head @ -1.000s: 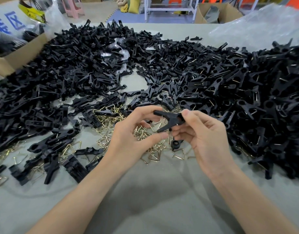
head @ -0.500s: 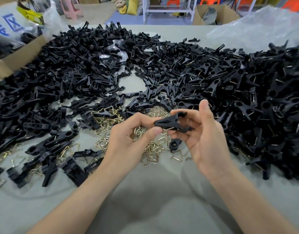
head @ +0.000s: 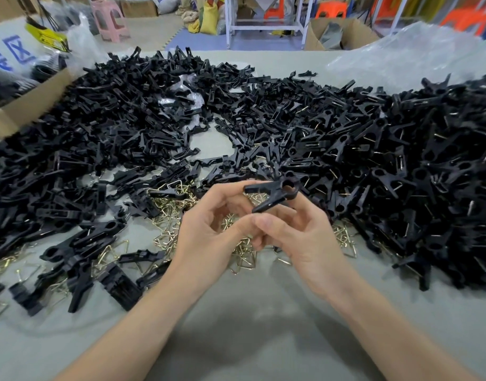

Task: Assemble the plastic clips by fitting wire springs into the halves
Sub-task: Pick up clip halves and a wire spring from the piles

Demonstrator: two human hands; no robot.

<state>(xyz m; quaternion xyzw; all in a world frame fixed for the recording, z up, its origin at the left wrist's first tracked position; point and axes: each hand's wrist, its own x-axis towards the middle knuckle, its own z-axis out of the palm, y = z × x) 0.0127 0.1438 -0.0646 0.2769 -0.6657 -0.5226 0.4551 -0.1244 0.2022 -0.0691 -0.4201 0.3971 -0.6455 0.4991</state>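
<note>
A black plastic clip (head: 275, 194), its two legs spread toward the left and a round hole at its right end, is held above the table between both hands. My left hand (head: 211, 232) has its fingers curled up to the clip's legs. My right hand (head: 299, 232) grips the clip from below and the right, thumb crossing toward the left hand. Under the hands lies a heap of brass wire springs (head: 165, 210). Loose black clip halves (head: 112, 138) cover the left and far side of the table.
A deep pile of black clips (head: 428, 182) fills the right side. A cardboard box (head: 25, 105) stands at the far left, clear plastic bags (head: 401, 56) at the far right. Several clip parts (head: 79, 270) lie near left. Grey table surface (head: 250, 325) lies in front of me.
The clip has turned in my hands, so its round hole now faces up at the right end. Both hands have closed in together beneath it, the right thumb dropping from upright.
</note>
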